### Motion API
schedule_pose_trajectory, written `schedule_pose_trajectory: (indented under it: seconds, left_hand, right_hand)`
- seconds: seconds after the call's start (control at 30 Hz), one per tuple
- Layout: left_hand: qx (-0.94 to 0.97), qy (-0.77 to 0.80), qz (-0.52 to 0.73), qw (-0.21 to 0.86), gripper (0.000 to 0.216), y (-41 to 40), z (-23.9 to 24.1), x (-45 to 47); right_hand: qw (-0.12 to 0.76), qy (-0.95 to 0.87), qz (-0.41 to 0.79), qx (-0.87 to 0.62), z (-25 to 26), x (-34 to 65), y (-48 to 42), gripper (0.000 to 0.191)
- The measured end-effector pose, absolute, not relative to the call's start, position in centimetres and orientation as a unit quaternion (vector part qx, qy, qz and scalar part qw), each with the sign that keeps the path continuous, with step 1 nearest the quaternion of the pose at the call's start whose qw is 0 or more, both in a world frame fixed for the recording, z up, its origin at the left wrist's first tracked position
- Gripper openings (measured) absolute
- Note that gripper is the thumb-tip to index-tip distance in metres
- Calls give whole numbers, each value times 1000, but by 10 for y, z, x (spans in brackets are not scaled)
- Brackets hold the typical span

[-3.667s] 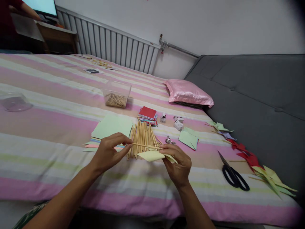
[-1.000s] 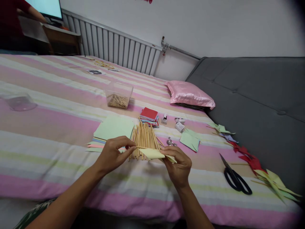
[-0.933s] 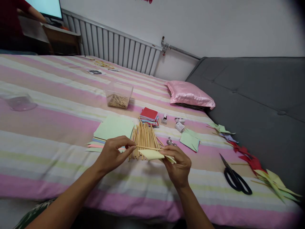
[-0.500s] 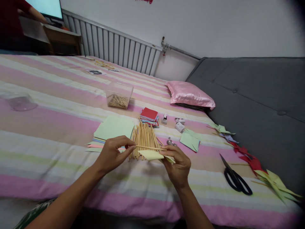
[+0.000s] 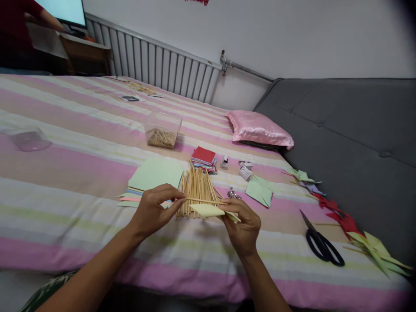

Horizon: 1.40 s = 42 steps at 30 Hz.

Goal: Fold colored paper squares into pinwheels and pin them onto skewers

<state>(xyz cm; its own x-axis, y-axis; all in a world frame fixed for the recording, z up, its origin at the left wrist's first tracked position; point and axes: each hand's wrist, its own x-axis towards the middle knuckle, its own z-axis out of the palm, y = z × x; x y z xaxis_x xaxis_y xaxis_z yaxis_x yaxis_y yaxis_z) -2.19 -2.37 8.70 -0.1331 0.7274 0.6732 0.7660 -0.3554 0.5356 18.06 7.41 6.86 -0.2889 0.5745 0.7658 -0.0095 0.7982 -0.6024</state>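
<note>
Between thumb and fingers, my left hand (image 5: 159, 207) pinches one end of a thin wooden stick (image 5: 202, 201), held roughly level. At the stick's other end, my right hand (image 5: 242, 221) is closed on a pale yellow paper pinwheel (image 5: 208, 210) with curled blades; its fingers also meet the stick. How stick and paper join is hidden by those fingers. Just beyond and below lies a bundle of wooden sticks (image 5: 198, 184) on the bed. Left of it rests a stack of coloured paper sheets (image 5: 156, 173), light green on top.
Scissors (image 5: 321, 247) lie at the right, near finished pinwheels (image 5: 344, 221) along the grey headboard (image 5: 341, 117). Beyond the sticks are red-topped paper squares (image 5: 203, 155), a clear box (image 5: 162, 130) of sticks, metal pins (image 5: 232, 193), green paper (image 5: 259, 193) and a pink pillow (image 5: 260, 129).
The yellow paper and my right hand have shifted very slightly to the right. Both hands keep the same hold.
</note>
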Motion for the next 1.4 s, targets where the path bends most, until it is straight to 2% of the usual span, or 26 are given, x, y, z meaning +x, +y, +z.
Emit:
schedule_pose_trajectory:
  seconds: [0.57, 0.8, 0.97, 1.1, 1.23, 1.4]
  left_hand:
    - [-662, -558, -500, 6, 8, -24, 86, -20]
    - [-657, -569, -495, -4, 9, -23, 85, -17]
    - [-662, -564, -493, -2, 8, -22, 83, -17]
    - [-670, -536, -512, 48, 10, -21, 80, -18]
    - [-672, -508, -525, 124, 17, -21, 77, -20]
    - [-672, -500, -530, 133, 20, -21, 77, -21]
  right_hand:
    - [581, -735, 280, -211, 63, 180, 73, 15]
    - [560, -746, 232, -276, 61, 182, 73, 16]
    - [566, -745, 229, -269, 60, 181, 75, 17]
    - [596, -741, 205, -233, 64, 181, 79, 22]
    - [605, -744, 187, -213, 68, 182, 82, 35]
    - [603, -743, 181, -226, 66, 182, 83, 37]
